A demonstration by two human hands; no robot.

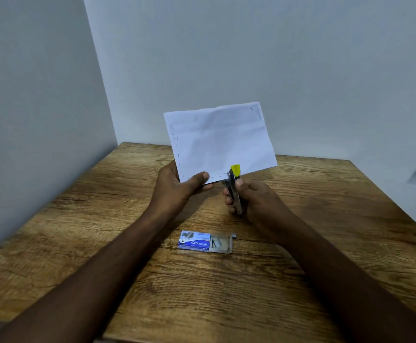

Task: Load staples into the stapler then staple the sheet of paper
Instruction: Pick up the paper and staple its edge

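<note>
1. Above the wooden table (pixel 325 219), the left hand (pixel 177 186) pinches the sheet of paper (pixel 219 139) upright by its lower edge.
2. Right hand (pixel 254 196) is closed around the yellow-tipped stapler (pixel 234 184), set on that edge.
3. Nearer, an open blue staple box (pixel 202 241) lies well clear.

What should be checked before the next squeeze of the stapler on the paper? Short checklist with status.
1. Left hand grips paper at lower left corner: ok.
2. Right hand holds stapler: ok.
3. Stapler nose over paper's bottom edge: ok.
4. New spot clear of the staples already along that edge: cannot tell.
5. Staples loaded inside stapler: cannot tell.
6. Staple box open on table, clear of both hands: ok.
</note>
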